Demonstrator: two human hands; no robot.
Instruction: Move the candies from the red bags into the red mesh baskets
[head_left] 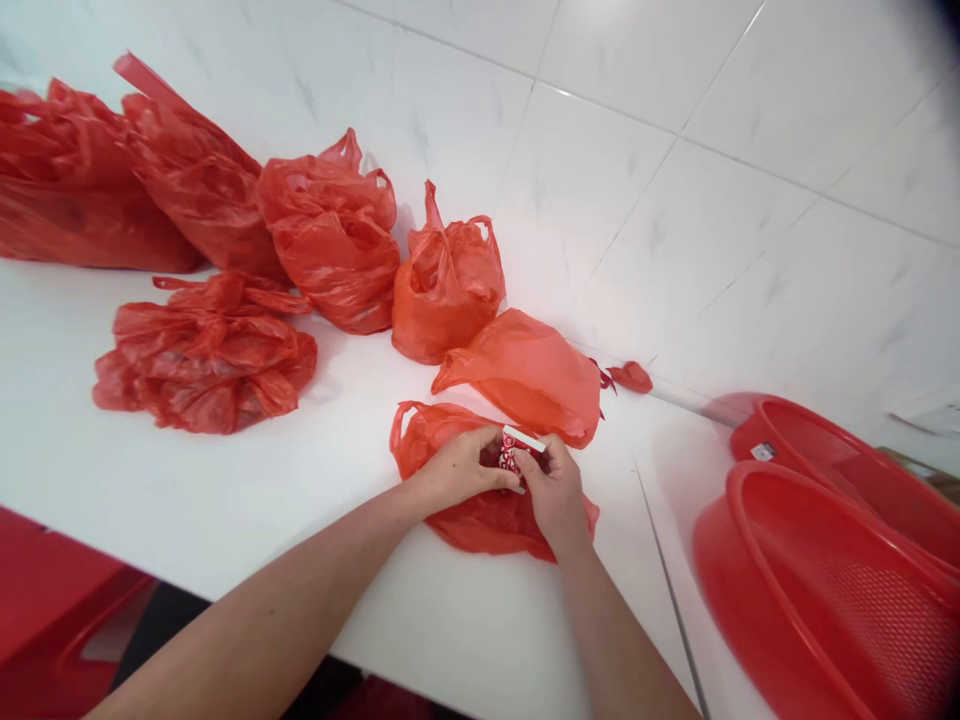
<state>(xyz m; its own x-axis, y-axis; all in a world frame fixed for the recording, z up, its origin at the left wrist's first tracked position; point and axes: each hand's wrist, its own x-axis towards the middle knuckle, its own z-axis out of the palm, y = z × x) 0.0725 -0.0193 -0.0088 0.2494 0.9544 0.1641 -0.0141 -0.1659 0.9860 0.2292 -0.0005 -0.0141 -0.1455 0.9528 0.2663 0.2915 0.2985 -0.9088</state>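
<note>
A small red-and-white printed box (511, 452) is held between my two hands, its white edge facing away from me. My left hand (466, 468) grips its left side with the fingers curled. On the other side, my right hand (553, 488) closes round it, thumb across the printed face. Directly beneath both hands lies a red plastic bag (491, 527), spread loosely on the white table (330, 500); its contents cannot be made out. Just beyond my hands, another red bag (532, 375) lies on its side.
Upright red bags (450, 290) line the tiled wall (600, 200) toward the left. A crumpled, knotted bag (210, 355) lies nearer me. Two red plastic baskets (757, 560) stand at the right. A small red scrap (631, 377) sits by the wall, and a red stool (52, 600) is lower left.
</note>
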